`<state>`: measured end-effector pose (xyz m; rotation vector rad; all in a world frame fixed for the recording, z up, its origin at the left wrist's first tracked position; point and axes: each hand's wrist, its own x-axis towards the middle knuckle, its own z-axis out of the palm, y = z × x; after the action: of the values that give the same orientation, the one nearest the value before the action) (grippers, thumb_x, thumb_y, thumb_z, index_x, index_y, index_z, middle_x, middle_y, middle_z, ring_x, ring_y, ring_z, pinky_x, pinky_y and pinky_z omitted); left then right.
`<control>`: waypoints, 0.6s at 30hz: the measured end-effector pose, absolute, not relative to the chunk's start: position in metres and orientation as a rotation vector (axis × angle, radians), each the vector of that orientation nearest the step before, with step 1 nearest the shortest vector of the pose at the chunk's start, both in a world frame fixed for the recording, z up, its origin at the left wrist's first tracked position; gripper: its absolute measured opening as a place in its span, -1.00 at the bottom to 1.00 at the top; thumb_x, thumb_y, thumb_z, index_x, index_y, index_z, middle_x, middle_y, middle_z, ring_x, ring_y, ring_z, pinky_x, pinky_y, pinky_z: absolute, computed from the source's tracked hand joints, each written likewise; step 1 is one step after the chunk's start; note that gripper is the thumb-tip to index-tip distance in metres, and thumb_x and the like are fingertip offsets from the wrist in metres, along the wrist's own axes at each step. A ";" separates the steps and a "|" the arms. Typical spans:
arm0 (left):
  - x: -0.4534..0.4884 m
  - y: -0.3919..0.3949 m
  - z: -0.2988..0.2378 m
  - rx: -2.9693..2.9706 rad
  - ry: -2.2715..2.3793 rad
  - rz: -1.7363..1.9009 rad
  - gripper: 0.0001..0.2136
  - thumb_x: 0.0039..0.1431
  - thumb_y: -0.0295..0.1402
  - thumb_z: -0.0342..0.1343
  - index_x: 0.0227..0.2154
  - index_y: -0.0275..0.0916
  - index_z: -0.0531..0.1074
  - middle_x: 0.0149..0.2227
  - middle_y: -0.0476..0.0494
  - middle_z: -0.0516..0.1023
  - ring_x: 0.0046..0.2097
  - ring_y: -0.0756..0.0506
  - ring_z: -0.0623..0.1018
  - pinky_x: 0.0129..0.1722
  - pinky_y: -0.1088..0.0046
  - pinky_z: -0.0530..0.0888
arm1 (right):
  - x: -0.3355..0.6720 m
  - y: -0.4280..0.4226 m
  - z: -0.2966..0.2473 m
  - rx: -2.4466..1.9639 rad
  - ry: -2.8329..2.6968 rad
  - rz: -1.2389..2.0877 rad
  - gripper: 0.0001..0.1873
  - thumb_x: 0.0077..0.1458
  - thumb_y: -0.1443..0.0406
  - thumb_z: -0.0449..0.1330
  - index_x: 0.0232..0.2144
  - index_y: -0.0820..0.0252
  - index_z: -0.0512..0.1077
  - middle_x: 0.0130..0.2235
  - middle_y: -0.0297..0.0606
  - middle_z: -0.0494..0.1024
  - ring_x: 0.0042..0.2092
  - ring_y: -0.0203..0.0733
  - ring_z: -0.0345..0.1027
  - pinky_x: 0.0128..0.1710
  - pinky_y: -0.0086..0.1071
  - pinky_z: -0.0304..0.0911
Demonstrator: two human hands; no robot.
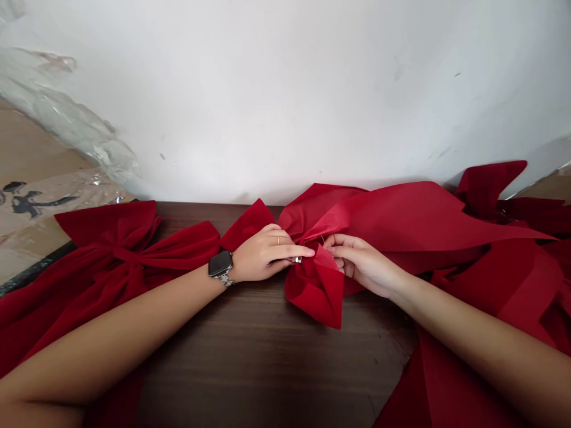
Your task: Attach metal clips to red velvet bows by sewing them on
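My left hand (272, 252) is closed on the gathered middle of a red fabric bow (316, 291), palm down, with its index finger stretched across the folds. A small shiny piece (297, 260) shows under that finger; its kind is unclear. On the bow's other side my right hand (357, 258) is closed in a pinch at the knot. A thin gold wire (323, 240) sticks up at its fingertips. Part of the bow's centre is hidden by my fingers. From it, long red tails (401, 214) spread to the right.
Another red velvet bow (118, 252) lies at left on the dark wooden table (267, 351). More red bows and fabric (513, 279) are heaped at right. Behind is a white wall (285, 95). A taped cardboard box (40, 172) with clear plastic stands at far left.
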<state>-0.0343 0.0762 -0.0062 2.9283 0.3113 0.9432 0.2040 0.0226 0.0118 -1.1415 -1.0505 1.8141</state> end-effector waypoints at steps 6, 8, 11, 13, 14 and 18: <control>-0.035 0.076 -0.005 2.867 0.352 0.986 -0.73 0.28 -0.44 0.04 0.02 -0.17 0.39 -0.36 -0.06 0.55 -0.29 -0.02 0.48 -0.12 0.39 0.38 | 0.212 0.029 0.011 -1.243 -1.346 1.707 -0.97 -0.20 0.41 0.13 -0.56 0.25 0.36 -0.63 -0.48 0.32 -0.59 -0.48 0.09 -0.57 -0.55 -0.05; -0.035 0.076 -0.004 2.864 0.353 0.984 -0.74 0.28 -0.44 0.03 0.00 -0.17 0.40 -0.35 -0.06 0.57 -0.30 -0.02 0.48 -0.13 0.39 0.38 | 0.214 0.030 0.010 -1.231 -1.462 1.705 -0.98 -0.18 0.42 0.13 -0.58 0.26 0.36 -0.65 -0.49 0.30 -0.60 -0.49 0.07 -0.58 -0.55 -0.08; -0.034 0.075 -0.004 2.855 0.347 0.973 -0.74 0.27 -0.46 0.04 0.00 -0.17 0.39 -0.35 -0.05 0.57 -0.30 -0.01 0.48 -0.13 0.39 0.37 | 0.215 0.031 0.009 -1.198 -1.572 1.729 -0.96 -0.13 0.41 0.19 -0.55 0.27 0.36 -0.60 -0.44 0.37 -0.56 -0.47 0.14 -0.54 -0.54 -0.01; -0.034 0.075 -0.005 2.849 0.344 0.968 -0.73 0.26 -0.48 0.05 0.00 -0.17 0.39 -0.35 -0.05 0.57 -0.30 -0.01 0.48 -0.12 0.39 0.37 | 0.214 0.031 0.008 -1.169 -1.603 1.753 -0.93 -0.09 0.38 0.23 -0.52 0.27 0.38 -0.55 -0.41 0.42 -0.52 -0.44 0.21 -0.51 -0.53 0.04; -0.034 0.075 -0.005 2.846 0.345 0.965 -0.73 0.25 -0.48 0.05 0.00 -0.17 0.39 -0.36 -0.05 0.56 -0.30 -0.01 0.48 -0.12 0.39 0.37 | 0.213 0.030 0.007 -1.154 -1.611 1.764 -0.91 -0.08 0.35 0.25 -0.50 0.27 0.39 -0.52 -0.39 0.44 -0.50 -0.43 0.24 -0.49 -0.52 0.07; -0.034 0.075 -0.005 2.841 0.358 0.941 -0.74 0.25 -0.48 0.06 -0.01 -0.19 0.39 -0.37 -0.06 0.54 -0.29 -0.02 0.47 -0.11 0.38 0.36 | 0.210 0.029 0.005 -1.098 -1.642 1.736 -0.83 -0.06 0.27 0.29 -0.46 0.28 0.41 -0.43 -0.31 0.51 -0.42 -0.35 0.35 -0.40 -0.47 0.20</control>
<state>-0.0336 0.0754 -0.0049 2.8407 0.3577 0.9412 0.2098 0.0290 0.0046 -1.0980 -1.6418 1.7363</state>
